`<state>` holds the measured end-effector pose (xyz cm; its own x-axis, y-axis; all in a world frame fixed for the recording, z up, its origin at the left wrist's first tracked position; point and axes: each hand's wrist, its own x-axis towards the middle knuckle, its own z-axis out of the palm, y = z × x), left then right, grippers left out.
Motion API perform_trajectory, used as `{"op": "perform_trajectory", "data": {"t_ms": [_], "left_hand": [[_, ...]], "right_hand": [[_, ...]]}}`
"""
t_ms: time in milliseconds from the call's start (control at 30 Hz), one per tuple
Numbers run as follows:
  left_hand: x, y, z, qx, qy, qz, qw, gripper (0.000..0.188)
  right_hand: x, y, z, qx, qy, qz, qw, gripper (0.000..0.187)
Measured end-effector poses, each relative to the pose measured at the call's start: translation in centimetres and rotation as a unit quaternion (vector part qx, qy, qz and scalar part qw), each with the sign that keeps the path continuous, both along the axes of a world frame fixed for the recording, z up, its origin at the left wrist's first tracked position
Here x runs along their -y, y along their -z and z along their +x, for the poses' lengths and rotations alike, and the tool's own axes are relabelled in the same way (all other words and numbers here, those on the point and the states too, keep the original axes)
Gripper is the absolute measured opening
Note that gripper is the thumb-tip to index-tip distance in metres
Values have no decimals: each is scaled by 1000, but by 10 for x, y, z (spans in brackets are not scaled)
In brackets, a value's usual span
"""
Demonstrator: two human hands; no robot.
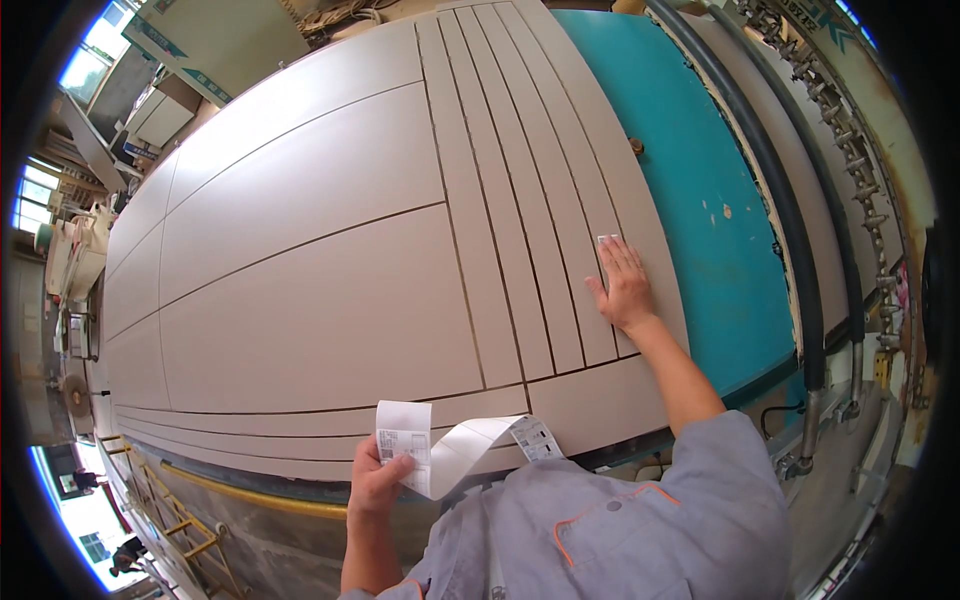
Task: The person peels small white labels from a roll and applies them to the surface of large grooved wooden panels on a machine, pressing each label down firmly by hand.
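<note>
A large beige door panel with dark grooved lines lies flat in front of me. Between the thumb and fingers of my left hand, at the near edge, is a strip of white printed labels. The strip curls to the right, and its far end rests against my grey jacket. My right hand lies flat on the grooved right part of the panel, fingers stretched out. A small white label shows at its fingertips; the rest of it is hidden under them.
Right of the panel is a teal surface, bordered by thick black tubes and a row of metal fittings. A yellow rail runs below the near left edge. A large box stands at the far left.
</note>
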<state>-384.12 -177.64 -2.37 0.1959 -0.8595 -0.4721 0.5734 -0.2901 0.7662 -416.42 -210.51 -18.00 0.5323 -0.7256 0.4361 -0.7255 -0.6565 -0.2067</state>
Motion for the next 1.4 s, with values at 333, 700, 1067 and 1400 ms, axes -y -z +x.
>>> {"op": "perform_trajectory", "data": {"t_ms": [333,700,1067,1400], "left_hand": [[19,-2,-16,61,50,63,995,29],[36,8,-30,106,110,17,988,30],[31,29,-37,98,127,19,987,27],[40,37,-44,23,199,-65,977,32]], "right_hand": [[-45,-23,-21,-66,1,132,989,65],[-173,-144,94,292,-188,450,823,14],[-183,-160,122,368,-98,499,778,19],[-180,-138,108,304,-262,354,844,26]]}}
